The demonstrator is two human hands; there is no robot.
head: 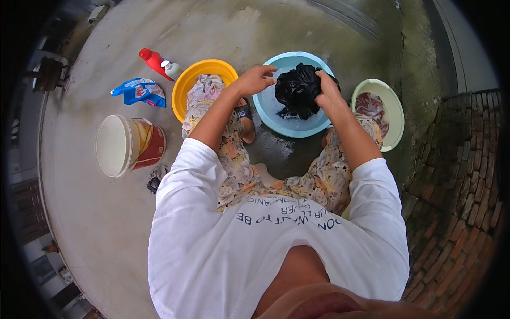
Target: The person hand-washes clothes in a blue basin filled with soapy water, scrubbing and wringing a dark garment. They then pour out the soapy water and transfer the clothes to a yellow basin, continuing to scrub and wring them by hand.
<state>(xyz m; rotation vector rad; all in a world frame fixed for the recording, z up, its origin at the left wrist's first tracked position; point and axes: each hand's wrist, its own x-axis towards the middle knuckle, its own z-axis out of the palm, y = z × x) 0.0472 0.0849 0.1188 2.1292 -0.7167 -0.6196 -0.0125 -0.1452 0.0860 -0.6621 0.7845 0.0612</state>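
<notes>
A bunched, wet black cloth (298, 89) hangs over a light blue plastic basin (293, 132) that holds cloudy, sudsy water (266, 104). My right hand (328, 91) grips the cloth by its right side. To the left of the cloth, my left hand (257, 79) is raised over the basin's left rim, fingers apart and holding nothing. The lower part of the cloth reaches down to the water; whether it dips in cannot be made out.
A yellow basin (178, 93) with patterned cloth (209, 85) stands left; a pale green basin (395, 119) with reddish fabric (370, 105) stands right. Farther left are a red bottle (153, 62), a white pump bottle (172, 69), a blue packet (141, 92) and a bucket (129, 145). Bricks (458, 191) lie right.
</notes>
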